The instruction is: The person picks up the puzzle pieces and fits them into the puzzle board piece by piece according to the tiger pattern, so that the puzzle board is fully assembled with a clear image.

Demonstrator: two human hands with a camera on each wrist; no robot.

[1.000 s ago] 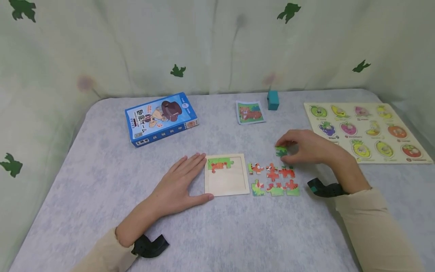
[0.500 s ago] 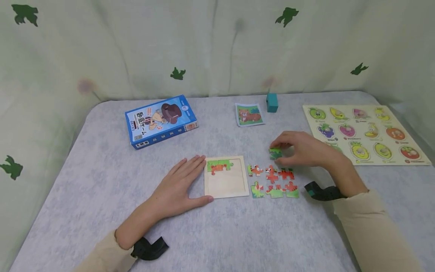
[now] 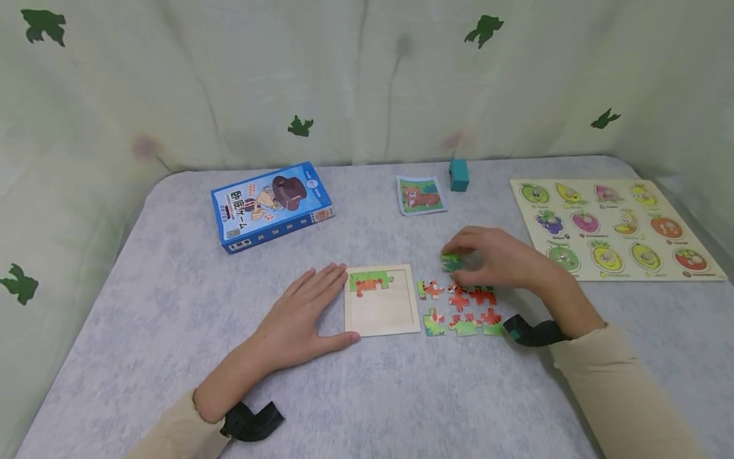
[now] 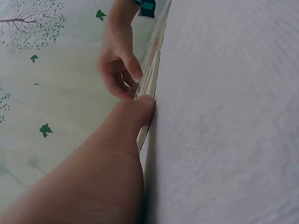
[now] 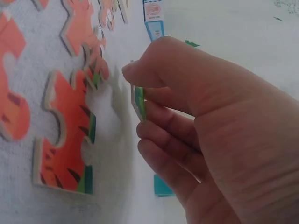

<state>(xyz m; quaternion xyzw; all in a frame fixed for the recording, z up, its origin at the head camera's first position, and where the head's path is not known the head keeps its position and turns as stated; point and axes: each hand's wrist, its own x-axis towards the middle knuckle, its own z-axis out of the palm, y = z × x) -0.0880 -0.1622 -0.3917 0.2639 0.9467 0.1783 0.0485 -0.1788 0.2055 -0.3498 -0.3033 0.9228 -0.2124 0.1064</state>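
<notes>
Your green puzzle piece (image 3: pixel 451 262) has shifted left, closer to the wooden puzzle tray (image 3: pixel 381 313).
Your right hand (image 3: pixel 493 258) pinches it right of centre; your left hand (image 3: pixel 298 322), fingers straight, stays against the tray's left edge. Loose tiger puzzle pieces (image 3: pixel 434 321) crowd the tray's right side, partly under your right hand. The blue game box (image 3: pixel 269 207) lies upper left, the fruit board (image 3: pixel 586 240) at right.

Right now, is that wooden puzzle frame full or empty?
Neither: the wooden frame is partly filled. Joined pieces lie in its far left part; the rest is bare.
</notes>
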